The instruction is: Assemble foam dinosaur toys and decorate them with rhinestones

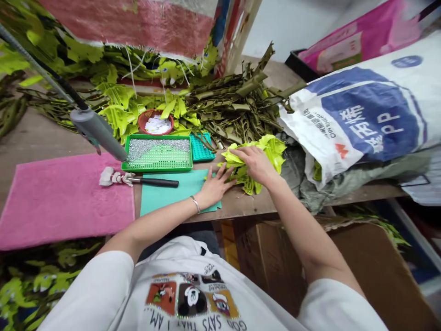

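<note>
Lime pile (274, 151) is right of the green tray (161, 162), both hands on it. Right hand (255, 163) is laid over the top, can't tell if it's actually gripping anything. Left hand (216, 186) is open, fingers spread at the pile's edge, partly over the teal sheet (175, 198) in front of the tray. Black-handled tool (158, 182) lies just in front of the tray too, red basket (141, 122) right behind it, white sack (330, 115) way off to its right.
</note>
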Demonstrator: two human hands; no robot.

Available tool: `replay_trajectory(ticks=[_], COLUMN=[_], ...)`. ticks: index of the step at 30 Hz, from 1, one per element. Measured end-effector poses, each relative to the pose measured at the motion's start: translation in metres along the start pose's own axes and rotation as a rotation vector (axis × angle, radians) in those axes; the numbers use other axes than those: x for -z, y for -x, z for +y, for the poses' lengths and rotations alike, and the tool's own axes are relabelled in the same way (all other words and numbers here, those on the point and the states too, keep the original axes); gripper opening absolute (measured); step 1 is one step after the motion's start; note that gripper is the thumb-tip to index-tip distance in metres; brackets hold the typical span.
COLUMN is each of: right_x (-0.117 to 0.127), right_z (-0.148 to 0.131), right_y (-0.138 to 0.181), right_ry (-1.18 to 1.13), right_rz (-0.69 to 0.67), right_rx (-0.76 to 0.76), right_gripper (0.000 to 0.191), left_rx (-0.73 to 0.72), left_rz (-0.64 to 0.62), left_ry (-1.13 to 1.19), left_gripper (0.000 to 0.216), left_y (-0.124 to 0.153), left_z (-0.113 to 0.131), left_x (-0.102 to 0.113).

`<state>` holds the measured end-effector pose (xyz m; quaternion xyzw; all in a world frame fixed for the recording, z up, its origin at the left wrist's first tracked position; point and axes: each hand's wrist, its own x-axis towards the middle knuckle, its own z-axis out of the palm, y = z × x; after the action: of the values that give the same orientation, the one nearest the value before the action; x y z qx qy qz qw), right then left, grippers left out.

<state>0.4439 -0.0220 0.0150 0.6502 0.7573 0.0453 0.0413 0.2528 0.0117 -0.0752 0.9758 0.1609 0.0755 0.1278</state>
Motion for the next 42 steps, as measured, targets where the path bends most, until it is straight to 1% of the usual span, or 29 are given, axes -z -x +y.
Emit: replay_trajectory(ticks=[2,4,6,9,11,13,15,17,19,21,24,26,28,30,32,34,36,38,40,42], right_x=[0.004,0.007,0.006,-0.005,-0.018,-0.027,-0.029,-0.023,-0.016,-0.013,-0.024,-0.035,-0.041,-0.043,-0.043,-0.045,-0.053,-0.064,-0.075,-0.081], right_z=[0.003,-0.001,-0.011,-0.037,-0.053,-0.067,-0.082,-0.104,-0.134,-0.168,-0.208,-0.221,-0.222,-0.223,-0.232,-0.254,-0.282,-0.307,-0.32,-0.323], right_y=[0.007,0.017,0.027,0.038,0.04,0.039,0.036,0.031,0.023,0.015,0.0,-0.009,-0.014,-0.014,-0.012,-0.01,-0.009,-0.01,-0.012,-0.013], right_ry=[0.049,0.09,0.1,0.067,0.038,0.025,0.027,0.024,-0.003,-0.058,-0.142,-0.162,-0.166,-0.191,-0.275,-0.409,-0.524,-0.557,-0.555,-0.551], right_rz=[0.098,0.196,0.276,0.33,0.339,0.345,0.343,0.325,0.285,0.248,0.223,0.204,0.188,0.2,0.251,0.339,0.428,0.477,0.512,0.535], right_rx=[-0.062,-0.103,-0.133,-0.119,-0.063,-0.009,0.015,0.039,0.108,0.223,0.343,0.372,0.388,0.387,0.386,0.414,0.444,0.409,0.35,0.325], right_gripper=[0.064,0.062,0.067,0.074,0.076,0.076,0.078,0.079,0.079,0.072,0.061,0.061,0.065,0.066,0.064,0.061,0.057,0.054,0.051,0.051], left_rx=[0.01,-0.005,-0.065,-0.17,-0.204,-0.212,-0.212,-0.22,-0.225,-0.202,-0.119,-0.028,0.094,0.256,0.466,0.706,0.924,1.093,1.216,1.301], left_rz=[0.004,-0.001,-0.009,0.007,0.06,0.138,0.231,0.333,0.442,0.53,0.591,0.611,0.644,0.651,0.586,0.522,0.498,0.506,0.526,0.555], left_ry=[0.019,0.035,0.037,0.039,0.042,0.037,0.037,0.066,0.114,0.156,0.15,0.085,-0.006,-0.085,-0.125,-0.129,-0.113,-0.111,-0.098,-0.07], left_gripper=[0.047,0.045,0.044,0.038,0.034,0.03,0.029,0.03,0.031,0.033,0.035,0.036,0.034,0.029,0.024,0.025,0.031,0.035,0.039,0.041], left_y=[-0.003,-0.002,0.005,0.028,0.05,0.077,0.106,0.135,0.163,0.188,0.223,0.248,0.275,0.302,0.324,0.337,0.342,0.337,0.327,0.314], left_z=[0.003,0.004,0.002,-0.006,-0.011,-0.014,-0.014,-0.013,-0.011,-0.011,-0.021,-0.038,-0.066,-0.105,-0.157,-0.217,-0.279,-0.339,-0.393,-0.44], left_x=[0.002,0.008,0.015,0.021,0.02,0.016,0.014,0.018,0.027,0.04,0.062,0.076,0.088,0.101,0.117,0.136,0.156,0.177,0.193,0.205])
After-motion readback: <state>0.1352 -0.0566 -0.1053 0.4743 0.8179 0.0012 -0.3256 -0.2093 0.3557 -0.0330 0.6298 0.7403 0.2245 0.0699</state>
